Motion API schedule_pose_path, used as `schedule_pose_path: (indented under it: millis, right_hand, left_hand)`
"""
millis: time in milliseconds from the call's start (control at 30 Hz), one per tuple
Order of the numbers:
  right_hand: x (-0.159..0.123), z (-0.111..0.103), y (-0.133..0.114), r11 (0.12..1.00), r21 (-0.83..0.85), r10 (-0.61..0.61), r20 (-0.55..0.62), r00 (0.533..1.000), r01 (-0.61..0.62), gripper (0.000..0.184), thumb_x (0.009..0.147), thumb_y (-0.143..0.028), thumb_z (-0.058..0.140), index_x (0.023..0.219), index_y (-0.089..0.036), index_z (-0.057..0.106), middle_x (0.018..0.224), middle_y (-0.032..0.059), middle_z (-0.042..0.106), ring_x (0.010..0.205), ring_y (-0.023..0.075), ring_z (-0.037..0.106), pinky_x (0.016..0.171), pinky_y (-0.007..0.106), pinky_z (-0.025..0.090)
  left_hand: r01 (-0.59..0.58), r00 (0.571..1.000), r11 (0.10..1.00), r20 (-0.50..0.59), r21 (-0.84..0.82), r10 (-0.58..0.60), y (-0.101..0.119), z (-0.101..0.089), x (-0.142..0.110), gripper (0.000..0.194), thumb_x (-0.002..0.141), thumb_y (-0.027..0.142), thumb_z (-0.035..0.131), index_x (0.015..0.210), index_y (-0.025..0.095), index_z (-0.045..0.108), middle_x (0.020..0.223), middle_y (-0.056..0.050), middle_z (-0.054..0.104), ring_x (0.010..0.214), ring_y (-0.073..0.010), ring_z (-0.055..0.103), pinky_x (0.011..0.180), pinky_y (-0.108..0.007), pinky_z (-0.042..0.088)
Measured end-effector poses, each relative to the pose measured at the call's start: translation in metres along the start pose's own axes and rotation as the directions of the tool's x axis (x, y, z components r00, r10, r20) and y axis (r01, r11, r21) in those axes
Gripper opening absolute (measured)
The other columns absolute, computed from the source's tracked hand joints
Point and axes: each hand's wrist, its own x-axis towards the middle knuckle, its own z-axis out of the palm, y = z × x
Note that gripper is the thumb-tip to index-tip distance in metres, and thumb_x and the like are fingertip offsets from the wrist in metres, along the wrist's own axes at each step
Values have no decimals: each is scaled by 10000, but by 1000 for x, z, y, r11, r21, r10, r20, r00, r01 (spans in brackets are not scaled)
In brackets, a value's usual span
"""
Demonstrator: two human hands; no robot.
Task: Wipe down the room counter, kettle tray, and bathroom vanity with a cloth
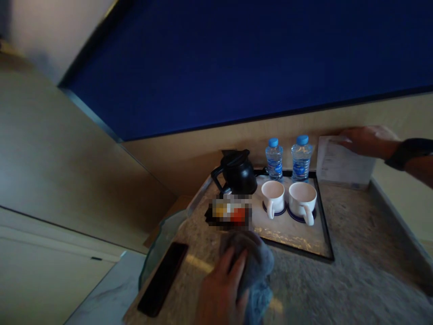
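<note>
My left hand [221,289] presses a grey-blue cloth [253,266] onto the speckled stone counter [355,271], just in front of a dark-rimmed tray [326,234]. My right hand [363,141], with a dark band at the wrist, rests on the top edge of a white printed card [341,164] that stands against the back wall at the right. On the tray stand a black kettle [238,174], two white cups [289,201] on saucers and two small water bottles [287,158] with blue caps. A blurred patch hides the small items at the tray's front left.
A black phone [162,280] lies flat near the counter's left edge. A curved glass piece [158,246] sits beside it. A large dark blue panel [237,58] fills the wall above. Wooden panelling runs along the left.
</note>
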Motion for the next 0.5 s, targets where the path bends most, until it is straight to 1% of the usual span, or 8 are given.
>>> schedule_pose_path:
  millis: [67,133,200,233,300,400,433,500]
  right_hand:
    - [-13,-4,-5,987,-130,-90,5,996,90,271,904,-316,676,963,-52,670,915,182,659,855,283,588,689,364,372]
    - [-25,-7,-9,966,-221,-142,-22,990,134,281,922,-296,642,1018,-33,629,1033,216,621,1015,337,533,771,392,375]
    - [-34,-5,-10,955,-274,-141,-70,987,117,342,953,-297,579,1173,-36,570,1146,228,577,1100,359,481,830,418,365]
    - [-37,-2,-9,954,-287,-126,-100,987,92,377,970,-305,540,1248,-50,532,1197,226,555,1125,358,465,848,424,360]
    - [-44,4,-6,960,-274,-101,-158,982,54,440,979,-337,506,1345,-94,479,1260,204,527,1153,341,457,849,415,358]
    - [-54,14,-2,979,-191,-118,-241,963,73,509,948,-346,527,1397,-119,457,1311,187,506,1192,323,448,835,397,378]
    - [-58,16,-2,981,-165,-142,-265,954,101,517,955,-356,491,1404,-103,453,1345,195,482,1225,328,427,845,405,388]
    - [-65,19,-4,980,-132,-183,-304,935,149,552,993,-413,336,1391,-54,468,1398,222,431,1289,344,377,865,439,410]
  left_hand:
    - [-120,993,991,-2,-63,120,33,15,5,777,760,196,608,1478,366,365,1582,-36,302,1330,-307,473,1093,-468,449]
    - [-222,975,971,11,-87,223,61,34,14,796,790,185,604,1497,392,303,1600,-19,259,1295,-315,496,1055,-490,480]
    - [-293,955,952,18,-88,295,75,51,22,790,811,179,591,1504,395,280,1605,-10,247,1254,-318,513,1023,-504,497]
    - [-311,949,945,14,-99,314,75,57,25,781,817,188,591,1503,397,282,1605,-4,248,1250,-317,507,1026,-503,492]
    - [-284,958,948,-7,-140,286,64,64,26,776,811,213,610,1494,409,299,1604,12,252,1273,-313,479,1067,-495,458]
    - [-120,993,979,-5,-166,121,32,61,21,764,792,158,596,1464,431,355,1594,34,277,1341,-292,427,1138,-466,385]
    - [-59,998,987,2,-149,60,20,59,19,767,781,124,582,1456,425,376,1590,32,289,1354,-284,419,1151,-457,368]
    - [38,999,995,8,-93,-37,-4,53,16,758,768,86,563,1447,388,411,1581,10,310,1362,-269,422,1160,-433,355]
